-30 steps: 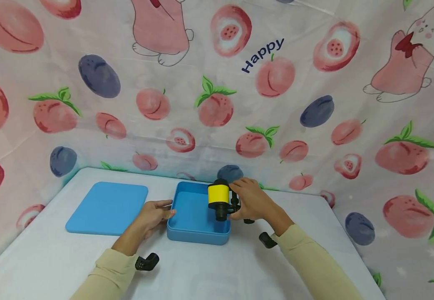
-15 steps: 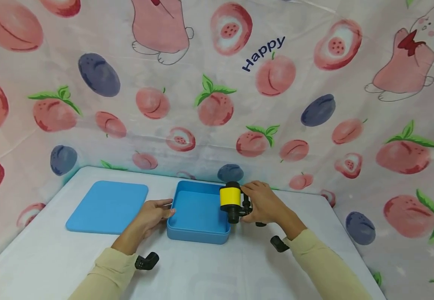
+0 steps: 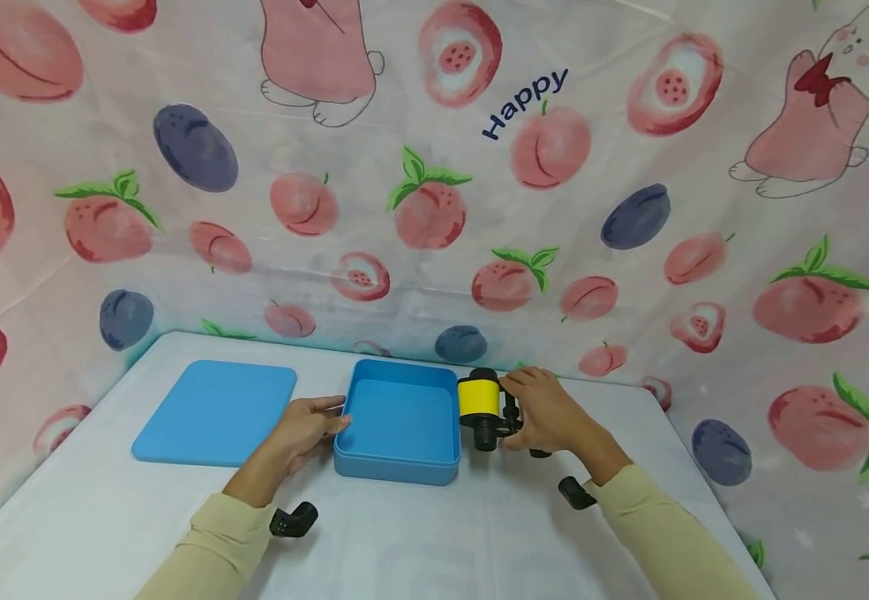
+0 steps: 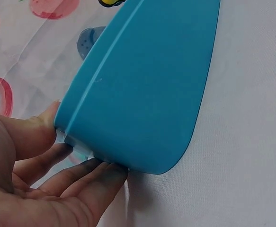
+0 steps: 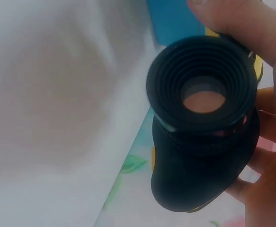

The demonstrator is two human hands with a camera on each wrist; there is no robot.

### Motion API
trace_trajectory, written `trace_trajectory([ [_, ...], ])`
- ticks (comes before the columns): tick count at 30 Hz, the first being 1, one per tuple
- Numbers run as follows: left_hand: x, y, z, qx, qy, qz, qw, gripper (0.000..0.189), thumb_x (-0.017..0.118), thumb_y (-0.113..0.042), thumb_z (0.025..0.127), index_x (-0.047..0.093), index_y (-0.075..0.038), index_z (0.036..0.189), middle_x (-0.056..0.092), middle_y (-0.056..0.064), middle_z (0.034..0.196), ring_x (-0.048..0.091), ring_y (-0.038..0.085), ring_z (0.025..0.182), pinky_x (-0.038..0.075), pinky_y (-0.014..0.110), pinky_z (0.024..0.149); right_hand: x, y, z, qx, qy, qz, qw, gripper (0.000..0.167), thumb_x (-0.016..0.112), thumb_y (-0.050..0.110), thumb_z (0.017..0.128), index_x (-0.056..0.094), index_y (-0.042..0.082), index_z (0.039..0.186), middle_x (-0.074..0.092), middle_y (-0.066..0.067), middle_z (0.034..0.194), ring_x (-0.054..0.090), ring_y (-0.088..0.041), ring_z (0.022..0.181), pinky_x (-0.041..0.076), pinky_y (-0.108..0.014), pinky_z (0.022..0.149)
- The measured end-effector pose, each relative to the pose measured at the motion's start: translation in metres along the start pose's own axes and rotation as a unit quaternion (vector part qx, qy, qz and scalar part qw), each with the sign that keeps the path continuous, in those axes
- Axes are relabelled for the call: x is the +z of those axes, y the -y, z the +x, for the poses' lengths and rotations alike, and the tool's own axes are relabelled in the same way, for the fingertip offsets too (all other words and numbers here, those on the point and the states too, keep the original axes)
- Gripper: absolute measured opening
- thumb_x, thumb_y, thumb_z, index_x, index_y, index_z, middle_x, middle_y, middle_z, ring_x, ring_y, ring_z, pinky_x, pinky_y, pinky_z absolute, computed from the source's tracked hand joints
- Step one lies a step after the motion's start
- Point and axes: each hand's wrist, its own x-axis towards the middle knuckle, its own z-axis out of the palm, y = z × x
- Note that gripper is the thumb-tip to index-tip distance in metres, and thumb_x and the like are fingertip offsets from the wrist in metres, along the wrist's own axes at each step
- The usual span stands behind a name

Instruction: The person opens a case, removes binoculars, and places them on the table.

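Status change: within the last 1.0 s, the binoculars (image 3: 481, 398) have shifted rightward, from above the interior of the blue box (image 3: 397, 471) to a position just beside its right wall. Contact with that wall or with the worktop (image 3: 404, 542) cannot be confirmed. The box, the flat blue panel (image 3: 214, 412) to its left and the left grip (image 3: 302, 433) show no displacement. Judged effect on the work in hand: instrument and box are now separated, the inner floor of the box is fully exposed, and the right grip (image 3: 550, 412) alone controls the load.

Grip state:
1. Right grip: narrow, holding the binoculars, thumb and fingers round the body.
2. Left grip: narrow, lightly holding the box at its left wall, thumb at the rim, fingers against the outer face.

Materials and shapes: the binoculars combine a bright yellow barrel section with black housings. The eyecup (image 5: 201, 52) is round, dark and concentrically ridged, probably rubber. The box is a shallow rounded rectangle with smooth walls and a line below the rim; it appears to be moulded plastic. The panel matches it in colour and corner rounding. The worktop's white surface shows a fine woven texture. The backdrop (image 3: 374, 208) is a creased, fruit-printed sheet.
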Motion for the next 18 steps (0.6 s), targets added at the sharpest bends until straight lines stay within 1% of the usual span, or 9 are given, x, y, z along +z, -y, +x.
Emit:
trace_trajectory([
  [9,0.0,0.0,-0.001,-0.001,0.0,0.005,1.0,0.058,0.063,-0.008,0.103,0.043,0.004,0.156,0.04,0.032,0.161,0.044,0.051,0.146,0.039,0.063,0.116,0.003,-0.011,-0.009,0.004,0.0,0.008,1.0,0.098,0.093,0.05,0.069,0.058,-0.002,0.144,0.062,-0.018,0.146,0.05,-0.041,0.138,0.036,-0.064,0.12],
  [18,-0.001,-0.001,-0.001,0.0,-0.001,-0.001,1.0,0.058,0.063,-0.007,0.103,0.042,0.004,0.156,0.04,0.032,0.16,0.045,0.051,0.146,0.039,0.062,0.116,0.004,-0.018,-0.015,0.007,0.001,0.006,1.0,0.096,0.093,0.047,0.069,0.058,-0.004,0.143,0.062,-0.019,0.146,0.05,-0.042,0.138,0.036,-0.063,0.12],
])
